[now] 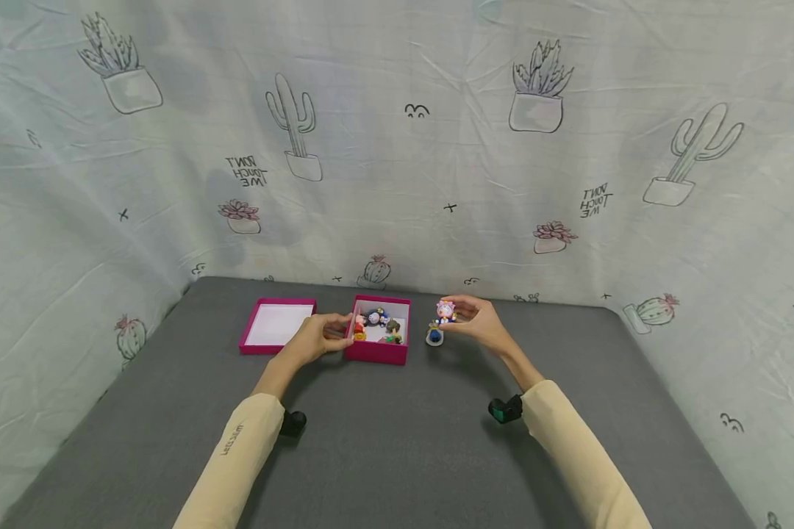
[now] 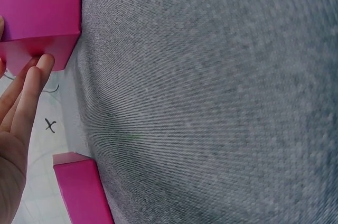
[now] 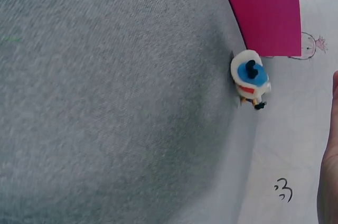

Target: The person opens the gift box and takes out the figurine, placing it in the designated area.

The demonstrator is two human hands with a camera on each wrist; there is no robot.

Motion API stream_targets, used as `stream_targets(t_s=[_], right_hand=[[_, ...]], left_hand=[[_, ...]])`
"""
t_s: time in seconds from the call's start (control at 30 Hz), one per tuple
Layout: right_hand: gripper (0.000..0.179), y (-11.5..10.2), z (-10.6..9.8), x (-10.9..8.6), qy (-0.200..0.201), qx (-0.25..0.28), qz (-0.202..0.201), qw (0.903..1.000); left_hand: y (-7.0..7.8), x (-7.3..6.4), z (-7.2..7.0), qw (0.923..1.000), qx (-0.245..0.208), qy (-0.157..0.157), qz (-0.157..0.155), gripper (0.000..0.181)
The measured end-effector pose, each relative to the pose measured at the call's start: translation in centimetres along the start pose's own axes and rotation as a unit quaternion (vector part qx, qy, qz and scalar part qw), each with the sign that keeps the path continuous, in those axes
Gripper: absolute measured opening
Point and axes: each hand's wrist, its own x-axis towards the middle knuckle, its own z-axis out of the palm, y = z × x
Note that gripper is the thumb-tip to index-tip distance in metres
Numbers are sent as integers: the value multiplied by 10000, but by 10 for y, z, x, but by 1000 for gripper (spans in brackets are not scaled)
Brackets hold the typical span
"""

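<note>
My left hand (image 1: 316,339) is at the left side of a magenta box (image 1: 374,354), its extended fingers (image 2: 33,78) touching the box's side wall. Inside the open box lie several small toy figurines, among them a dark blue one (image 1: 376,317) at the back and a green one (image 1: 393,328) at the right. Just right of the box, my right hand (image 1: 478,320) pinches a pink-and-white figurine (image 1: 445,311) above the table. Below it, a figurine with a white base (image 1: 434,336) is on the table; the right wrist view shows its blue and black parts.
Left of the box lies its magenta lid (image 1: 279,323), white inside facing up. The grey tabletop (image 1: 397,441) ends at the back against a pale cloth (image 1: 397,184) printed with cacti. A dark device (image 1: 506,409) is worn at the right wrist, another (image 1: 293,423) at the left.
</note>
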Motion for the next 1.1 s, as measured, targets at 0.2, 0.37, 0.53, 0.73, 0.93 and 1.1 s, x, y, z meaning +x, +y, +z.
stream_targets(t_s=[0.2,0.37,0.53,0.73,0.93,1.1], right_hand=[[49,2,-6,-5,13,-18,110,9999],[49,4,-13,-9,91,-34,180,9998],[48,9,-20,-12,117,-85,331,9993],[48,14,-27,-14,33,-234,408,9989],[49,20,-37,-16,-35,-851,516,9950],[52,24,-41,-16,-191,-1592,657,9849]], left_hand=[[-2,1,1,10000,8,-2,19,55],[-3,1,1,10000,-8,12,-46,55],[-3,0,1,10000,-38,-24,-32,56],[-2,-1,0,10000,-17,-9,-13,55],[-1,0,2,10000,-76,-10,-27,55],[-1,-1,3,10000,-39,0,-63,55]])
